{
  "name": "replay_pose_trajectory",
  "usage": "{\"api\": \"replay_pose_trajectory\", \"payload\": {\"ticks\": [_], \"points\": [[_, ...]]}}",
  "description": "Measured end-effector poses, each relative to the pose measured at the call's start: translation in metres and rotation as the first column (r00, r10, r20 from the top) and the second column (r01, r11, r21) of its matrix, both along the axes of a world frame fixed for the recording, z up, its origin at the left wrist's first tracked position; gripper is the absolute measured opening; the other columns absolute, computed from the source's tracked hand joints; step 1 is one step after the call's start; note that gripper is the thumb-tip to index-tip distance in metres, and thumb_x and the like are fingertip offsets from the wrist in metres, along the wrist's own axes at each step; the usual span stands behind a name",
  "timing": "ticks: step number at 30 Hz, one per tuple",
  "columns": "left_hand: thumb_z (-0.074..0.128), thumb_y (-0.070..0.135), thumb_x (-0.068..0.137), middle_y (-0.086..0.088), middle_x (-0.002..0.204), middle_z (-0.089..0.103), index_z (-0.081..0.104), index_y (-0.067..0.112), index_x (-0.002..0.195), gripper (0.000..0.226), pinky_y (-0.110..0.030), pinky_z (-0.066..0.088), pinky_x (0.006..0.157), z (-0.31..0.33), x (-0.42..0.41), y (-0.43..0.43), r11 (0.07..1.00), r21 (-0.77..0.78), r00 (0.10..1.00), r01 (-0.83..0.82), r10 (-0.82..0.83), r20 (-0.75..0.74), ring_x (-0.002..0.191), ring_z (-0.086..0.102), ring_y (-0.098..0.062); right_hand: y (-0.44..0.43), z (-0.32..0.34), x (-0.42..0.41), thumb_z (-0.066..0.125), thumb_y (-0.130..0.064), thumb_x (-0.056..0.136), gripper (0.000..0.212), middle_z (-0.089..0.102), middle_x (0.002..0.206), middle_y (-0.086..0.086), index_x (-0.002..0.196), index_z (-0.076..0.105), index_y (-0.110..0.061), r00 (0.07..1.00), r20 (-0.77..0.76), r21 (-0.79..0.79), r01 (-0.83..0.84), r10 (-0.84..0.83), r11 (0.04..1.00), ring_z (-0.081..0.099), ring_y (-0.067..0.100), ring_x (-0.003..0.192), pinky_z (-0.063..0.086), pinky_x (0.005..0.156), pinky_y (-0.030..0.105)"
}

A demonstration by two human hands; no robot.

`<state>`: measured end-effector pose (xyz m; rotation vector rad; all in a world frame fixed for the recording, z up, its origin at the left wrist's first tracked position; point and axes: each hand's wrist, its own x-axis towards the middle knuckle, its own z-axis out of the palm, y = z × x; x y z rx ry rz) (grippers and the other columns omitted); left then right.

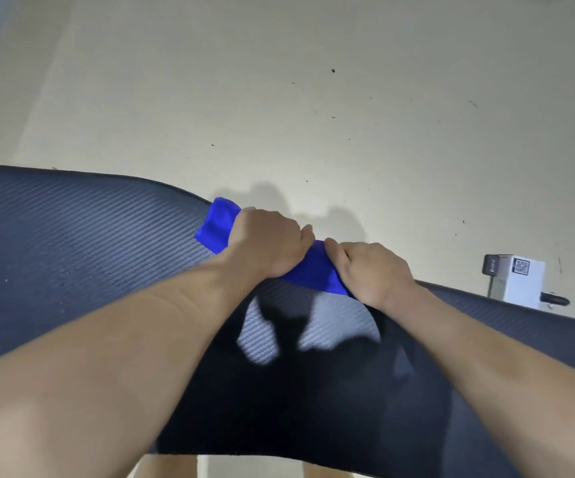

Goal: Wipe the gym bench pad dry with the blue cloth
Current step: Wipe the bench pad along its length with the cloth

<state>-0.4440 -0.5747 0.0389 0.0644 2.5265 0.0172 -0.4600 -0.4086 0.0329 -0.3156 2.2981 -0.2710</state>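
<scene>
A dark, ribbed gym bench pad stretches across the view from left to right. The blue cloth lies bunched along the pad's far edge. My left hand grips the cloth's left part with curled fingers, and a loose blue end sticks out beyond it. Close beside it, my right hand grips the cloth's right part. Both forearms reach across the pad from the near side. Shadows of my arms fall on the pad under my hands.
A pale floor with small dark specks lies beyond the pad. A white box with a QR code and a grey fitting sits at the right, just past the pad's edge. My legs show below the pad's near edge.
</scene>
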Motion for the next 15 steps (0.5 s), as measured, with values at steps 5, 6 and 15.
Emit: {"api": "replay_pose_trajectory", "payload": {"ticks": [5, 6, 15], "points": [[0.019, 0.035, 0.101, 0.005, 0.061, 0.045, 0.053, 0.021, 0.092, 0.038, -0.033, 0.032, 0.058, -0.006, 0.007, 0.039, 0.981, 0.18, 0.994, 0.077, -0.062, -0.086, 0.06, 0.048, -0.023, 0.049, 0.002, -0.012, 0.037, -0.049, 0.096, 0.036, 0.064, 0.1, 0.007, 0.1, 0.051, -0.017, 0.98, 0.039, 0.041, 0.194, -0.195, 0.98, 0.056, 0.029, 0.094, 0.047, 0.084, 0.04], [0.02, 0.036, 0.1, 0.006, 0.066, 0.05, 0.05, 0.023, 0.096, 0.033, -0.034, 0.037, 0.06, -0.007, 0.009, 0.038, 0.968, 0.246, 0.991, 0.057, -0.025, -0.131, 0.066, 0.052, -0.025, 0.053, 0.005, -0.013, 0.042, -0.045, 0.095, 0.034, 0.062, 0.109, 0.01, 0.109, 0.046, -0.015, 0.972, 0.008, 0.075, 0.232, -0.234, 0.97, 0.055, 0.03, 0.099, 0.046, 0.087, 0.042], [0.017, 0.048, 0.096, 0.002, 0.074, 0.06, 0.054, 0.021, 0.066, 0.054, -0.032, 0.034, 0.064, -0.006, -0.008, -0.007, 0.994, 0.089, 0.99, -0.063, 0.051, 0.132, 0.068, 0.052, -0.016, -0.004, -0.003, -0.012, 0.025, -0.033, 0.099, 0.038, 0.06, 0.114, 0.008, 0.122, 0.051, -0.019, 0.984, 0.178, -0.039, 0.017, -0.01, 0.999, 0.059, 0.032, 0.106, 0.047, 0.088, 0.044]]}}
